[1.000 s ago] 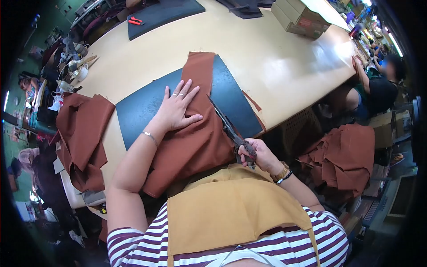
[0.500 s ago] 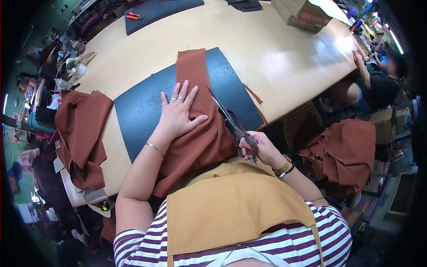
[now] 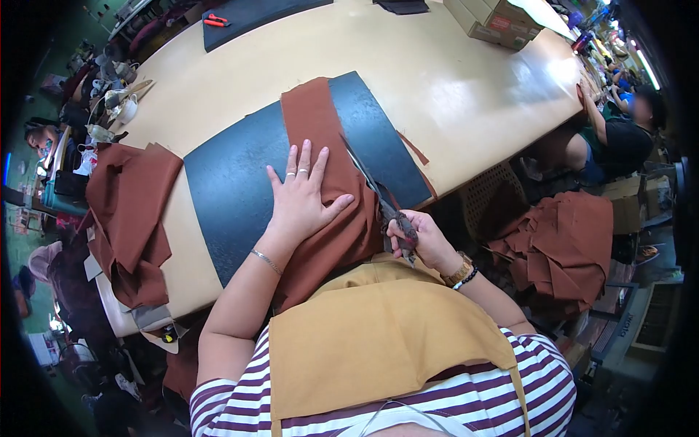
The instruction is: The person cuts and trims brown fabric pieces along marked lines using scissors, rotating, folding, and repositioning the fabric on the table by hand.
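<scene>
A long piece of rust-brown fabric [image 3: 313, 113] lies over a dark cutting mat [image 3: 233, 175] and bunches up toward my apron. My left hand [image 3: 302, 193] rests flat on the fabric with its fingers spread. In my right hand [image 3: 422, 240] is a pair of large scissors [image 3: 378, 191], their handles wrapped in dark cloth. The blades point away from me along the right edge of the fabric; I cannot tell how far apart they are.
Folded rust-brown fabric [image 3: 131, 218] lies at the table's left edge, with a bigger pile [image 3: 557, 247] off the right side. A red cutter [image 3: 217, 21] rests on another dark mat [image 3: 255, 22]. A cardboard box [image 3: 491, 22] stands at the far right; a person [image 3: 619, 138] sits beyond the table.
My left hand has slid a little to the right, and the near fabric has shifted with it. The strip's far end has swung slightly left. My right hand and the scissors moved slightly left.
</scene>
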The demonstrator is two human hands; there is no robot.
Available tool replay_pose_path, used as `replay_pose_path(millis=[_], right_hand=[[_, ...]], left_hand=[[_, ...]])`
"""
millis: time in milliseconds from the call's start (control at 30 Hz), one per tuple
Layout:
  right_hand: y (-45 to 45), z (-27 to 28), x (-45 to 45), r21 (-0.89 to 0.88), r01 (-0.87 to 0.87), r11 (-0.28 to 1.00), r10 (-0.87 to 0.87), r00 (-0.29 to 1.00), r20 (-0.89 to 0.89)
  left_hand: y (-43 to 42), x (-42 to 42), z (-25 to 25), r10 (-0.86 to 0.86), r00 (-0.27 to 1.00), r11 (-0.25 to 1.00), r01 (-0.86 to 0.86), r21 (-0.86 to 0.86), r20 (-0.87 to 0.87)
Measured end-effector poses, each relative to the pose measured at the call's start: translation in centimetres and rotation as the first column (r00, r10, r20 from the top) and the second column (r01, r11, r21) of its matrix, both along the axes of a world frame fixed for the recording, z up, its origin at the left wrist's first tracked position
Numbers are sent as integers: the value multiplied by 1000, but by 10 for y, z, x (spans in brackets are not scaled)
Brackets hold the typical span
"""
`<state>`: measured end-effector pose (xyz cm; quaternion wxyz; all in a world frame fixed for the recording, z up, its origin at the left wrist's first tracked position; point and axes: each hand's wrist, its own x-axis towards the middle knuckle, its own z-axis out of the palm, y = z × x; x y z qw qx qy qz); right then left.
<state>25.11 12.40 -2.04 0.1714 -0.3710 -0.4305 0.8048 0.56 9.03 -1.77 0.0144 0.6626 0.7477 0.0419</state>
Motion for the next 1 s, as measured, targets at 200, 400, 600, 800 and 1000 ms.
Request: replay_pose_path(millis=[200, 400, 600, 800, 1000], right_hand=[[-6, -5, 3, 16, 1, 1000, -1, 1000, -16], [-8, 0, -1, -16, 29, 999, -30, 997, -70], [-8, -6, 0, -36, 28, 999, -32, 995, -96], [-10, -5, -2, -51, 63, 997, -68, 991, -115], [-5, 0, 1, -183, 146, 972, -173, 974, -146]], left_hand=[[-5, 10, -1, 58, 998, 998, -58, 2, 15], [-13, 23, 1, 61, 998, 998, -61, -3, 5], [-18, 29, 2, 61, 998, 998, -61, -14, 19], [-20, 30, 1, 57, 998, 998, -57, -13, 35], [-21, -14, 8, -69, 997, 997, 70, -44, 30]])
